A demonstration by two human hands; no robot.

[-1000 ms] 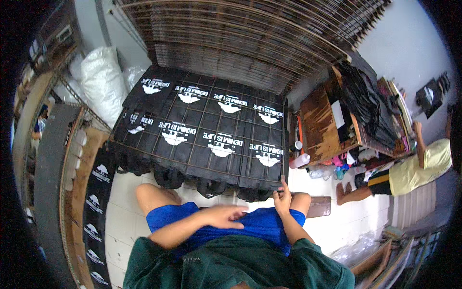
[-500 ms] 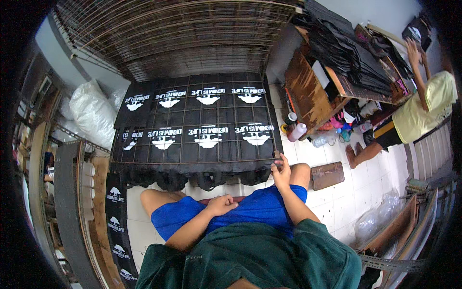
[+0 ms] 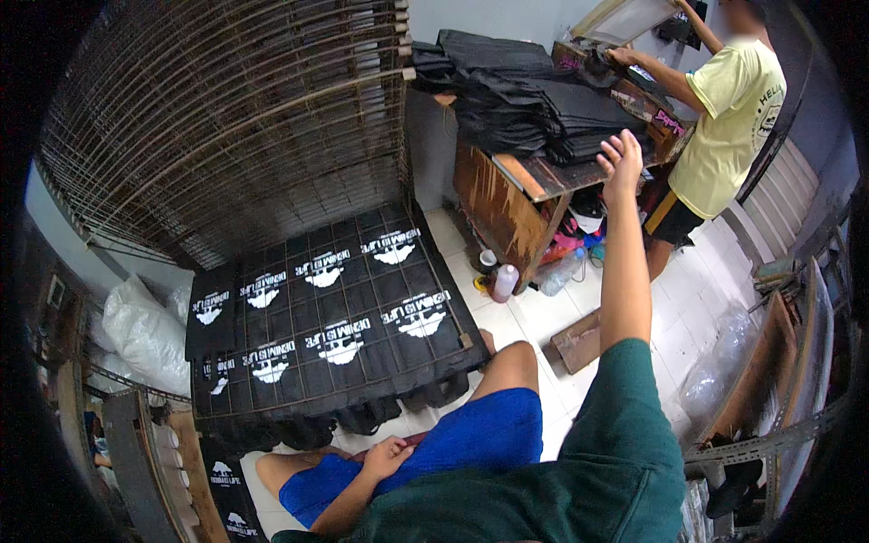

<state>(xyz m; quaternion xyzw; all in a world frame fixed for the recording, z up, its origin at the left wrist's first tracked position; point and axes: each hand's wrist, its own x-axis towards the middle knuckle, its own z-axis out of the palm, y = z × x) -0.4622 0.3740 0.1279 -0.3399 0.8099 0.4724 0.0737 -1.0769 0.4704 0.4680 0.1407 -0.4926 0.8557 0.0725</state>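
My right hand point(image 3: 622, 165) is stretched far out with its fingers apart and nothing in them. In the picture it comes just in front of the black fabric pieces point(image 3: 516, 104) piled on a worn wooden workbench point(image 3: 493, 185); whether it touches them I cannot tell. My left hand point(image 3: 386, 458) rests on my blue shorts, fingers loosely bent, with nothing visible in it. In front of my knees a wire drying rack point(image 3: 339, 303) lies over black fabric pieces point(image 3: 237, 330) with white prints, set out in two rows.
More wire racks point(image 3: 244, 118) stand raised behind the lowered one. A person point(image 3: 733, 118) in a yellow shirt holds a frame point(image 3: 615, 20) at the bench. Bottles point(image 3: 505, 283) and a brown block point(image 3: 577, 344) are on the tiled floor. Plastic bags point(image 3: 145, 330) lie at the left.
My right hand has left the lowered rack's near right corner and reached out toward the bench. My view has swung right. The left hand stays on my lap.
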